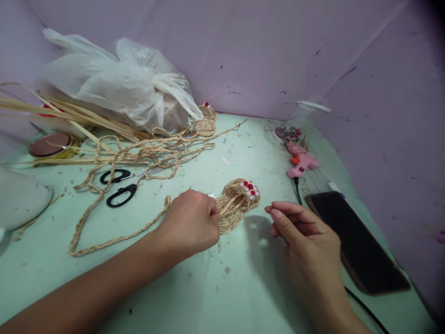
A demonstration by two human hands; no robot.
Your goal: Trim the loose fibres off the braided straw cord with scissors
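Observation:
A coiled braided-straw piece (231, 211) with red and white beads on its right end lies in the middle of the table. My left hand (193, 218) is curled closed over its left end, and the fingertips are hidden behind the knuckles. Just right of the beads, my right hand (306, 236) hovers with thumb and forefinger tips pinched together; anything between them is too small to make out. A long braided straw cord (114, 246) loops over the table to the left of my left hand. Black-handled scissors (121, 195) lie beside that cord.
A white plastic bag (121, 83) stands against the wall, near dry straw strips (90, 116) and a round-lidded container (52, 145). On the right are a pink glue gun (302, 162) with its cable, a dark phone (354, 241) and a dish of beads (287, 133).

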